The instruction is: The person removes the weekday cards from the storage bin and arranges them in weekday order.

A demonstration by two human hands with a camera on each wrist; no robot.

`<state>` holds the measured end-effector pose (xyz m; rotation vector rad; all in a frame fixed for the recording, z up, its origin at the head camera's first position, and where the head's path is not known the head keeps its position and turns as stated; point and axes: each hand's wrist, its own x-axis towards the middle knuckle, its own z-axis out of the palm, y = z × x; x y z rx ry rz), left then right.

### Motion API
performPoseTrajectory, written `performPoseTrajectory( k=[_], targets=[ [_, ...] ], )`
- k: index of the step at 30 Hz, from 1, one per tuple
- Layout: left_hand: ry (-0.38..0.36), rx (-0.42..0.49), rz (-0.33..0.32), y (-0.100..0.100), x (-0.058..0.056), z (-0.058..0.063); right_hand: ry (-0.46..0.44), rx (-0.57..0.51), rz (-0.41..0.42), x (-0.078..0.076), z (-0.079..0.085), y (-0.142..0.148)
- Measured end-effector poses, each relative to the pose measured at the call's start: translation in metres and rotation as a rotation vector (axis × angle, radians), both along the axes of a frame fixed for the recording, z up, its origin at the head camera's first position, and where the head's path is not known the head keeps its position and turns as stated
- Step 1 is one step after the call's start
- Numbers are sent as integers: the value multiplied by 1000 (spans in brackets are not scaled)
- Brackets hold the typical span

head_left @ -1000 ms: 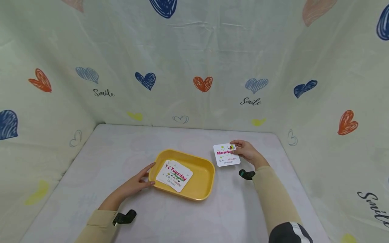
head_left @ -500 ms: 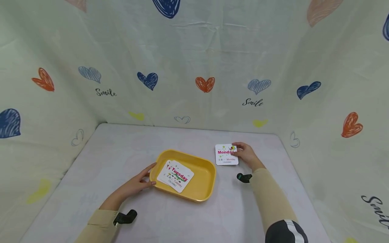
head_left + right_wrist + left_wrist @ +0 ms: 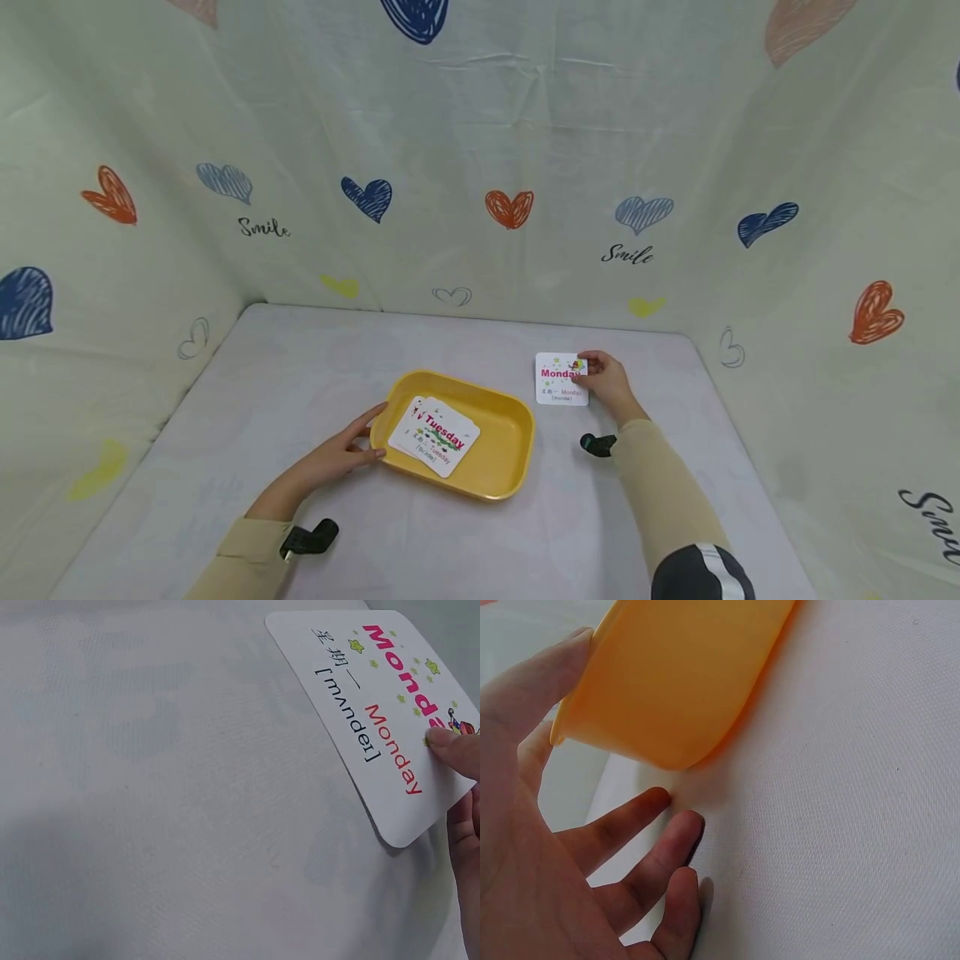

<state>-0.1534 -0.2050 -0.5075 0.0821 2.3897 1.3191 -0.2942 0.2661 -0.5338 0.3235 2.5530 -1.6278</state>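
Observation:
A yellow tray [image 3: 495,458] stands at the middle of the table, with a small stack of white cards, a Tuesday card [image 3: 442,437] on top, in its left part. My left hand [image 3: 333,458] holds the tray's left end, thumb and forefinger on the rim. In the left wrist view its other fingers [image 3: 675,840] reach down beside the tray wall [image 3: 682,682]. To the right of the tray, my right hand [image 3: 607,383] pinches a white Monday card [image 3: 557,392] by its right edge. The thumb [image 3: 450,750] lies on the printed face of the card [image 3: 375,712], which faces up.
A white cloth covers the table [image 3: 420,558]. A pale curtain [image 3: 442,125] printed with hearts stands behind it and along both sides. Black wrist cameras sit on the left wrist [image 3: 309,537] and right wrist [image 3: 597,445].
The right hand has shifted a little, and the Monday card has turned straighter and looks smaller in the head view. The left hand and the tray have stayed put.

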Motion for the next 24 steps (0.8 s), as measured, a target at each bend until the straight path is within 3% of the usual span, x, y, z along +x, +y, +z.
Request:
performPoseTrajectory(
  k=[5, 10, 24],
  targets=[
    [-2, 0, 2, 0, 0, 0, 23, -9, -22, -1, -3, -4],
    [-5, 0, 1, 0, 0, -1, -11, 7, -37, -4, -7, -4],
    [-5, -11, -28, -2, -2, 0, -31, 91, 0, -5, -7, -5]
  ],
)
